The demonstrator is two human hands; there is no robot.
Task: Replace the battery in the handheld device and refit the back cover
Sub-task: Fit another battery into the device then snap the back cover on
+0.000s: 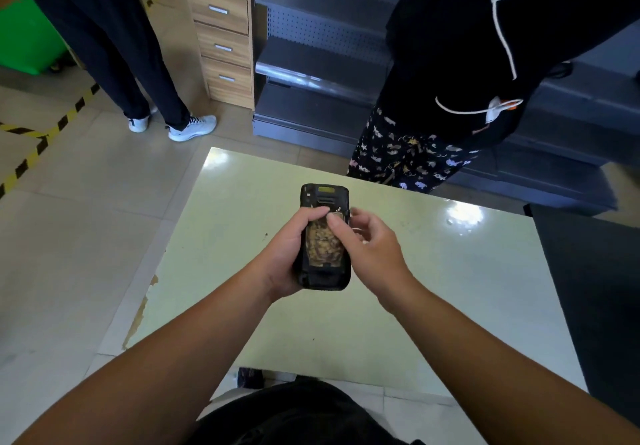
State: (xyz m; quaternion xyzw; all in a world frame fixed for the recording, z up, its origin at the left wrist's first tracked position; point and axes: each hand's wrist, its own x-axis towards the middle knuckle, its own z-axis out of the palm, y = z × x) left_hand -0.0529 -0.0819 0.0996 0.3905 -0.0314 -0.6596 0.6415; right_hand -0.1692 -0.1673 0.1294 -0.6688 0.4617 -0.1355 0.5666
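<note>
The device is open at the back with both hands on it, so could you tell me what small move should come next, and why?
Probably press down with the right thumb. The device sits back-up in the left hand above the table, its bay uncovered, and both thumbs already rest at the bay's top edge. No cover is in view yet.

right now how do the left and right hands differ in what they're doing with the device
The left hand wraps the handheld device from its left side and carries it above the table; the right hand does not grip it. The left thumb lies across the upper open back; the right thumb presses down there with its tip. Both thumbs meet at the same spot.
</note>
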